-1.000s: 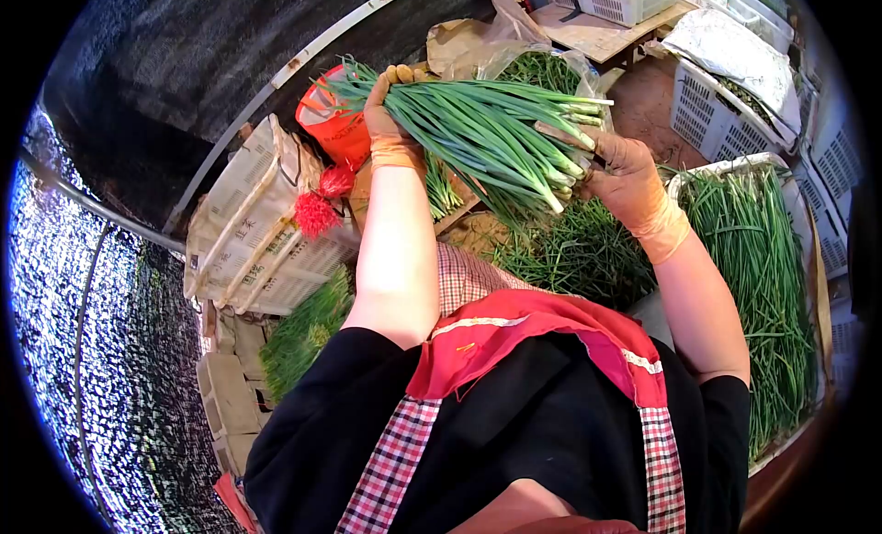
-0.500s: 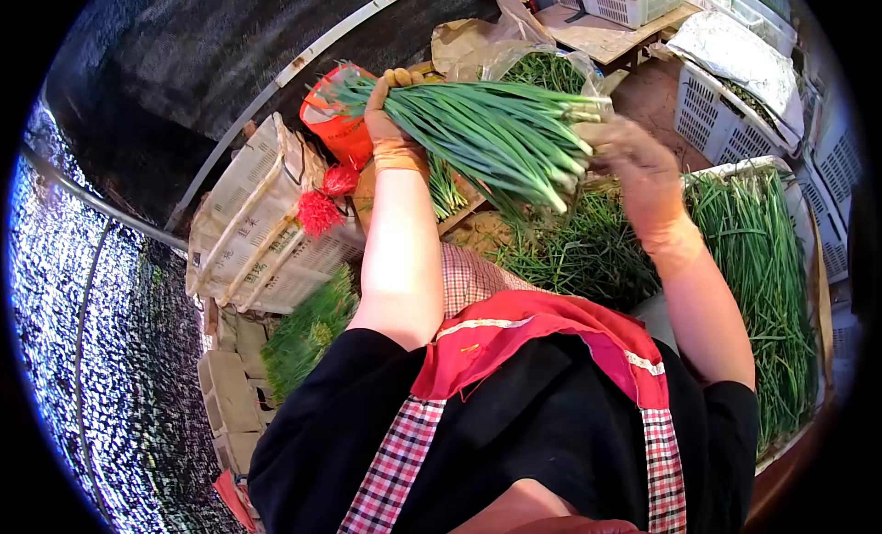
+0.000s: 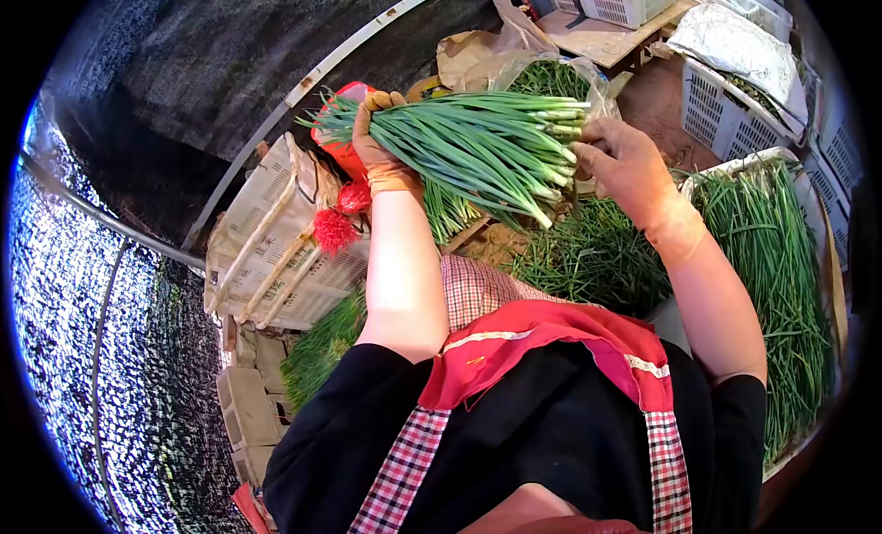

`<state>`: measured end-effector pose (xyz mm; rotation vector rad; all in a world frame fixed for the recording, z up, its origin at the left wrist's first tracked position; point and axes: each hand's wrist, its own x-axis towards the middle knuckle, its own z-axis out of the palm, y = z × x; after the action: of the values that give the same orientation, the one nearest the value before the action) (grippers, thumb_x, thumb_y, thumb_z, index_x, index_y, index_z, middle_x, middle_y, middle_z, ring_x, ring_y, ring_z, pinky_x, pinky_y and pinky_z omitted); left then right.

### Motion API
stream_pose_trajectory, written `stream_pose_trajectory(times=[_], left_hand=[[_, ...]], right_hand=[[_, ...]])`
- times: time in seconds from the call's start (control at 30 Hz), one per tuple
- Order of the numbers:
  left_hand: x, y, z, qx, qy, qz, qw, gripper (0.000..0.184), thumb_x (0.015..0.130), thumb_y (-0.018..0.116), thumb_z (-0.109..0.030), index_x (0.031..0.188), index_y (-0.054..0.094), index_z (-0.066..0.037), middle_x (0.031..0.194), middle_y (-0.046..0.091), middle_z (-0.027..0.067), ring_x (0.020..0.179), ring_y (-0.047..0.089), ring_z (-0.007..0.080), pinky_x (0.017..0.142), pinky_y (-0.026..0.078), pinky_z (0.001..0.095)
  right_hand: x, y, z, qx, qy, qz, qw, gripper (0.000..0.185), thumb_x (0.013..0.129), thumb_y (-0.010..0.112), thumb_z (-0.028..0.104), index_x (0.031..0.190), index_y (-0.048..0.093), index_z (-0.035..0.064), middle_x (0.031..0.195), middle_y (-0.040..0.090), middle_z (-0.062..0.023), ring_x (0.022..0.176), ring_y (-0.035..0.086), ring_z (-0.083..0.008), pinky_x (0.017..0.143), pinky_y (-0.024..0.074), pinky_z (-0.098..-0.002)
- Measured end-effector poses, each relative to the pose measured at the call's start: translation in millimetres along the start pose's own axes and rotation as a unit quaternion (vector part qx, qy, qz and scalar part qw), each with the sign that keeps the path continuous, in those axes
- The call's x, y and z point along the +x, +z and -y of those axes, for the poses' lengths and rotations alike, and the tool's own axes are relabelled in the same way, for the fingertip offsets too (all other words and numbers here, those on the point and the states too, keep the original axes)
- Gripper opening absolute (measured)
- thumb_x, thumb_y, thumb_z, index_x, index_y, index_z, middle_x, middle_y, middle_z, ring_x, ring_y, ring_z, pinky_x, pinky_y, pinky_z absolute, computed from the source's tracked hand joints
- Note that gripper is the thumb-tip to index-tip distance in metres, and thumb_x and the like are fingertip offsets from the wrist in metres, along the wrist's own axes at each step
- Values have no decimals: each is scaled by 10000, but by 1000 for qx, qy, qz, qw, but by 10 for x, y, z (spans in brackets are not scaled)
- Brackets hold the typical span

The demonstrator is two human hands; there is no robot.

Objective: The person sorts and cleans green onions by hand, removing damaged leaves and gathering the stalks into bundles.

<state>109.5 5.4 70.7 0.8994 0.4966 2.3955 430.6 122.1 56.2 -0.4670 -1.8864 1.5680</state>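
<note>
A bunch of long green stalks (image 3: 469, 144) with pale root ends lies sideways in front of the chest. My left hand (image 3: 378, 141), in an orange-cuffed glove, is wrapped round its leafy end at the left. Close to the white root ends on the right is my right hand (image 3: 625, 165), also gloved, its fingers bent together; whether a stalk is between them is too small to tell. Below the bunch, more cut stalks (image 3: 446, 211) lie on a board. Loose greens (image 3: 597, 254) are heaped under my right hand.
To the right, a lined crate (image 3: 776, 286) holds upright greens. A red bucket (image 3: 344, 153) and red string (image 3: 334, 230) are beside my left hand. A white crate (image 3: 276, 258) stands at the left, and a covered crate (image 3: 726, 112) at the back right.
My right hand has pulled back from the root ends and come near them again, its fingers now bent. The bunch lies more level, still in my left hand. The view has shifted slightly.
</note>
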Motion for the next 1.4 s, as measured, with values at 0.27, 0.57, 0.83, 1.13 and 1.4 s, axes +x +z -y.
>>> stream_pose_trajectory(times=[0.27,0.57,0.83,1.13,1.4], left_hand=[[-35,40,17,7,7,-19,1000,165,850,537,-187,830,609,-39,795,630,68,750,595,178,846,489,328],[-64,153,-74,-14,33,-32,999,143,835,545,-156,770,599,-41,756,619,72,722,594,174,820,498,315],[-95,254,-61,23,38,-21,999,83,808,578,-135,808,604,-56,762,628,65,710,602,174,806,497,345],[-108,284,-139,15,25,68,997,68,810,569,-101,852,586,-50,744,606,48,703,594,167,791,498,355],[42,139,-278,-113,59,73,989,123,817,556,-76,925,591,-29,782,644,58,725,624,173,803,502,356]], right_hand=[[-80,-90,-391,-183,-125,-43,974,96,827,544,46,916,555,13,745,590,-133,683,572,-246,609,462,-360],[-424,-387,-615,-132,52,1,990,406,791,674,231,1107,569,-2,1002,621,-133,914,593,-197,829,456,-296],[-23,278,-296,36,122,109,986,383,826,625,156,1097,541,-101,918,664,-140,672,615,-146,602,499,-279],[-241,-51,-376,-256,-14,68,964,196,851,592,190,966,619,33,779,596,-134,695,573,-276,632,461,-367],[-526,-706,-1686,-607,221,153,748,232,839,526,227,933,666,68,926,660,-137,876,632,-307,729,505,-392]])
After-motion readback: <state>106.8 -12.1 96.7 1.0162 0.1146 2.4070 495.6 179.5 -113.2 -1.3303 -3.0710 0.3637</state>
